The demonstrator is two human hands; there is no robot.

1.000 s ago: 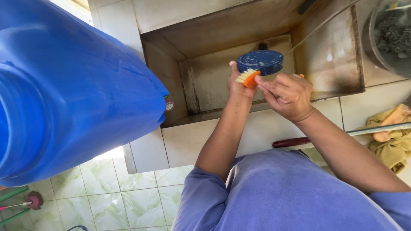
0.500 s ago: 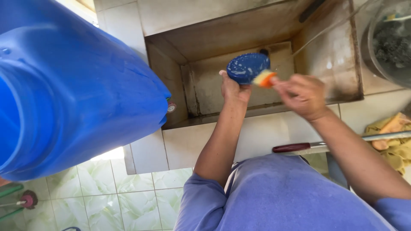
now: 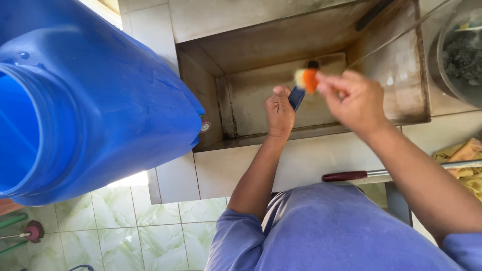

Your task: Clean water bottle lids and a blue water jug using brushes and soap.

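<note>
Blue lid [image 3: 296,97], seen nearly edge-on, sits pinched in the person's left hand [image 3: 279,113] above the stained steel sink [image 3: 396,70], the fingers curled shut around its lower edge. Just beside it, the right hand [image 3: 351,100] grips a small orange and white scrubber [image 3: 307,79] between closed fingertips, blurred, close against the lid's upper part. A big blue water drum [image 3: 85,100] fills the left side, its open mouth facing up. On the tiled counter [image 3: 311,160] lies a red-handled tool [image 3: 351,175], with yellow cloth [image 3: 464,155] at the right edge.
</note>
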